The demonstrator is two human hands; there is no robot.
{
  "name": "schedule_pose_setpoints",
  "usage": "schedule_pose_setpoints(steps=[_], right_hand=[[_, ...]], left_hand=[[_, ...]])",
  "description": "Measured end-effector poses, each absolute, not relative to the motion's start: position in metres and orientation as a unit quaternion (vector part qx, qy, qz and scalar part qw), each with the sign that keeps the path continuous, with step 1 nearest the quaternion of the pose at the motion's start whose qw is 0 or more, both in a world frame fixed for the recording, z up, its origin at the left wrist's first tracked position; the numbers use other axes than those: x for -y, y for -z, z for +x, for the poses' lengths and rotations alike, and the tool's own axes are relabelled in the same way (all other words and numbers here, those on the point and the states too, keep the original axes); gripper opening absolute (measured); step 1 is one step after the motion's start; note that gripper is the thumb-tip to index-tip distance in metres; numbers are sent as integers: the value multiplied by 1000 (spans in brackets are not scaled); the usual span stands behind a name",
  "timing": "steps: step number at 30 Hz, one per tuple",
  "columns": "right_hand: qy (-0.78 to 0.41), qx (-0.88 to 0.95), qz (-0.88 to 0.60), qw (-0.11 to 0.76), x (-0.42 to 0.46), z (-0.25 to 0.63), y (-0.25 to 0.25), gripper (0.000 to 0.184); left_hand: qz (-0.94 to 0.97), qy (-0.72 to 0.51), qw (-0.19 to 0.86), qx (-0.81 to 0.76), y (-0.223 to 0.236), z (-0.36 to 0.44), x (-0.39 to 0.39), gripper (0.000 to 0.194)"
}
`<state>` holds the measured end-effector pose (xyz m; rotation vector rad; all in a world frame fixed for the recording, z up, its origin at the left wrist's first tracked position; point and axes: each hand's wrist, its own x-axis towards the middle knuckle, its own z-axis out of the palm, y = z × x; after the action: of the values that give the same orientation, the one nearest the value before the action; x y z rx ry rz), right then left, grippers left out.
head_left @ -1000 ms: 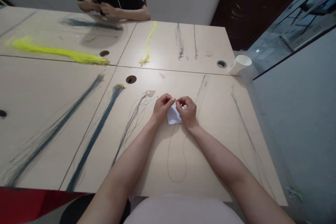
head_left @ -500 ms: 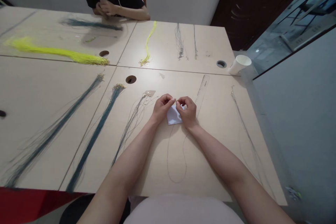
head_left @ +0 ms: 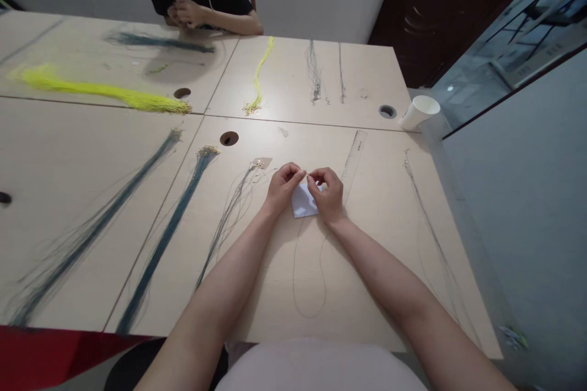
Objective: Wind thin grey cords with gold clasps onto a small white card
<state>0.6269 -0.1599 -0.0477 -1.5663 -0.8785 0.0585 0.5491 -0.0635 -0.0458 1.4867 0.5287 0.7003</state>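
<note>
My left hand (head_left: 283,189) and my right hand (head_left: 329,194) meet fingertip to fingertip, both closed in a pinch. A thin dark cord (head_left: 310,317) hangs in a long loop over the tabletop towards me, its two sides running up to my hands. Its ends are hidden or too small to make out at the fingertips. Beneath my hands lies a small white paper (head_left: 302,204), partly covered by the right one. A clear ruler (head_left: 354,153) lies just beyond my right hand.
Bundles of dark blue-green cords with gold ends (head_left: 172,229) lie to the left, near a thinner grey bundle (head_left: 229,208). Yellow cords (head_left: 105,91) lie farther back. More cords (head_left: 426,211) are at the right. A white cup (head_left: 419,112) stands at the right edge. A person (head_left: 220,0) sits opposite.
My hands stay almost in place, fingertips still together. The cord loop has barely shifted.
</note>
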Motion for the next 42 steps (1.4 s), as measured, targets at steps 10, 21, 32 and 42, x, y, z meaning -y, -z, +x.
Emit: schedule_pose_setpoints(steps=[10,21,32,42], right_hand=[[-7,392,-684,615,160,627,49,4],[10,403,-681,612,161,627,49,5],[16,402,-684,608,161,627,49,5],[-13,400,-668,627,160,627,47,5]], left_hand=[[646,-302,661,-233,43,549,65,22],[643,-293,671,-224,42,549,66,20],[643,-292,671,-227,42,549,66,22],[651,-294,661,-229,42,549,65,23]])
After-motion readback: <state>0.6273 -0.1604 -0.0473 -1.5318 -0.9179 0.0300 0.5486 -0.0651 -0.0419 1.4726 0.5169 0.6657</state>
